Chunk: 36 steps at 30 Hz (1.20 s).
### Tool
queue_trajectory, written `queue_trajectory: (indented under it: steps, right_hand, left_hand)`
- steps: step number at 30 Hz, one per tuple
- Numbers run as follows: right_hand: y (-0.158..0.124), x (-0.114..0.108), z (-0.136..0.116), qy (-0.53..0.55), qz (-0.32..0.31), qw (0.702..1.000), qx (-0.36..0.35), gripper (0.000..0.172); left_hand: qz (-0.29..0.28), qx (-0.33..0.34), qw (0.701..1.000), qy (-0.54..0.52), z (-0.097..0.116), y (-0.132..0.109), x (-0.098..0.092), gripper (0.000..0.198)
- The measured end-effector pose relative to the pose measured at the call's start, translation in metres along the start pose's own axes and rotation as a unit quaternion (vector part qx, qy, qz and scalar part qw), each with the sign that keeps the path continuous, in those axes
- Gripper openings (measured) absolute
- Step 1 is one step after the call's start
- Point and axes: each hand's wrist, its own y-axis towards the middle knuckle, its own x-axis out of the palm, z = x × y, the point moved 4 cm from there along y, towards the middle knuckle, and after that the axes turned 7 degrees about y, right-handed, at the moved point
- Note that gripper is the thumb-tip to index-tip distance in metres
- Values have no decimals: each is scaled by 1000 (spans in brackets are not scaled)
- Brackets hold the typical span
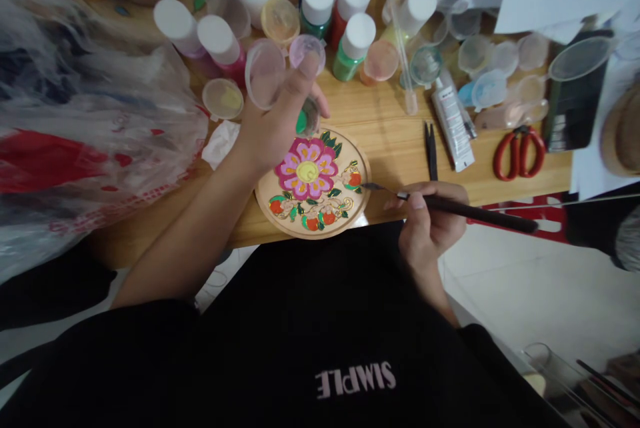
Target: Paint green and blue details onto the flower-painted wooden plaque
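A: Where do we have the round, pale wooden plaque with the painted pink flower (325,196)?

B: On the light-brown wooden tabletop (385,118), right in front of us. It looks circular, so we read no long axis in it.

A: Which hand is nearer?

B: Our left hand (277,118), just above the plaque's far edge. Its fingers curl round a small clear plastic cup with green paint in it (303,123).

A: And our right hand (433,225)?

B: To the plaque's right, thumb and fingers pinching a slim brush with a dark brown handle (480,213). The plaque lies leftward of that hand; the brush runs nearly sideways, its tip at the plaque's right rim. We can't tell whether it touches.

A: What else is near?

B: Black pointed tweezers (433,168) right of the plaque, and a white-capped green bottle (349,63) beyond it.
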Motion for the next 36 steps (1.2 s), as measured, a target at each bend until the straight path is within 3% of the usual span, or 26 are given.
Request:
queue_trajectory:
  steps: [15,36]
  right_hand:
    - [-2,-3,0,-38,-10,999,12,7]
    - [-4,-3,0,-47,-10,999,9,6]
  left_hand:
    - [19,-1,1000,-11,1,-1,0,71]
    - [-11,0,1000,-7,-1,-1,0,72]
